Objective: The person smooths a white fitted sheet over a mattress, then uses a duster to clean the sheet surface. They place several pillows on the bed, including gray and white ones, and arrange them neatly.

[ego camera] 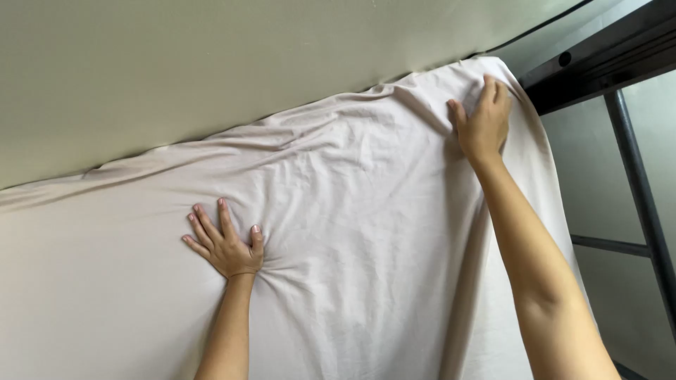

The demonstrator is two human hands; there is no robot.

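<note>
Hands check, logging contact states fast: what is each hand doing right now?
Left hand: open, fingers spread, pressed flat on the sheet.
Right hand: fingers curled over the sheet's far corner; grip cannot be told.

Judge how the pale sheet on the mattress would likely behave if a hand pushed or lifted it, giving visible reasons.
The sheet is probably floppy: it drapes over the far corner under the right hand. It likely bunches rather than slides whole, since creases radiate from the flat left hand. It seems light and thin, judging by the fine wrinkles along the wall.
</note>
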